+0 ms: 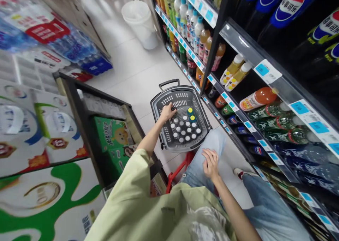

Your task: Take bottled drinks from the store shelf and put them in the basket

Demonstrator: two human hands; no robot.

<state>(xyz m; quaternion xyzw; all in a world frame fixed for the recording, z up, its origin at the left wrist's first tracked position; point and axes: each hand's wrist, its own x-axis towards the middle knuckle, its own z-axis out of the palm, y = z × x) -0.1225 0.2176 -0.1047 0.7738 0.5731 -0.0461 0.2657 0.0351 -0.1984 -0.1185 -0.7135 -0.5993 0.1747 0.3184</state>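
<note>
A dark grey shopping basket stands on the floor in front of me. Inside it, bottles with white caps stand upright in a cluster, several of them. Beside these are two bottles with yellow caps. My left hand reaches into the basket's left side, its fingers closed around the top of a dark-capped bottle; the bottle's lower part is hidden. Above my jeans-clad knee, my right hand is loosely open with nothing in it. I cannot tell whether it touches the knee.
Drink shelves run along the right, holding bottles on several levels. Stacked cartons and a dark-framed stand are on the left. A white bucket stands farther down the aisle. A red stool-like frame is under me.
</note>
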